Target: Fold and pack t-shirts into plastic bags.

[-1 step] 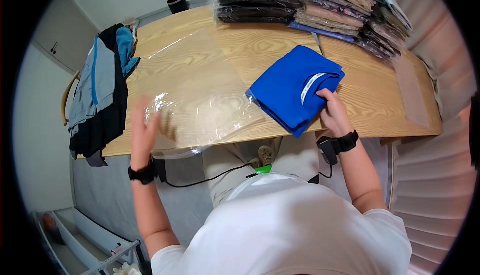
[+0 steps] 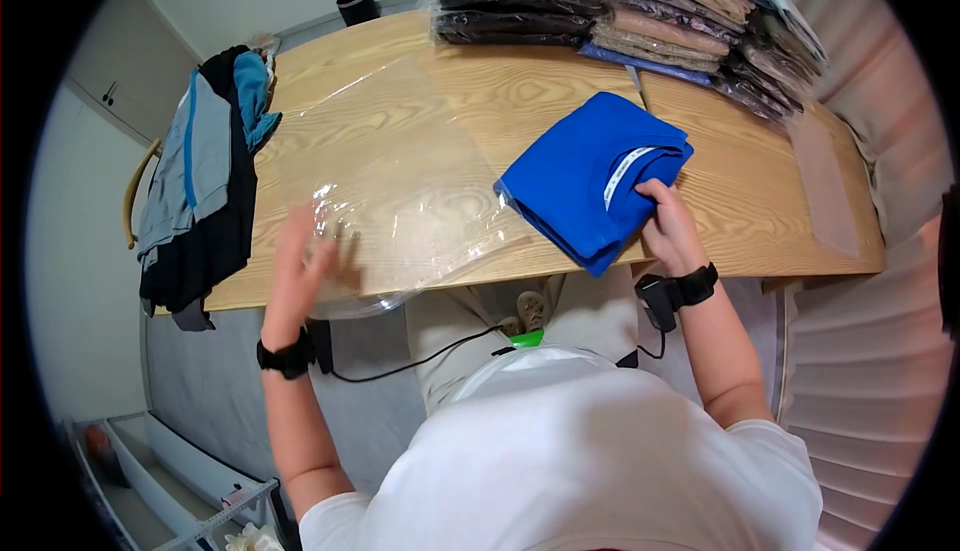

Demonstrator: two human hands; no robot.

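Observation:
A folded blue garment [image 2: 585, 176] with a white neck label lies on the wooden table [image 2: 500, 91], right of centre. My right hand [image 2: 668, 229] grips its near right corner, thumb on top. A large clear plastic bag [image 2: 400, 181] lies flat to the left of the garment, its near edge curling over the table's front edge. My left hand [image 2: 300, 269] is blurred, fingers spread, resting on that near left part of the bag. Both wrists wear black bands.
Stacks of bagged folded garments [image 2: 620, 11] fill the back right of the table. Another clear bag [image 2: 825, 186] lies at the right end. Grey, black and blue jackets [image 2: 205, 181] hang over a chair at the left. A black cup [image 2: 357, 3] stands at the back.

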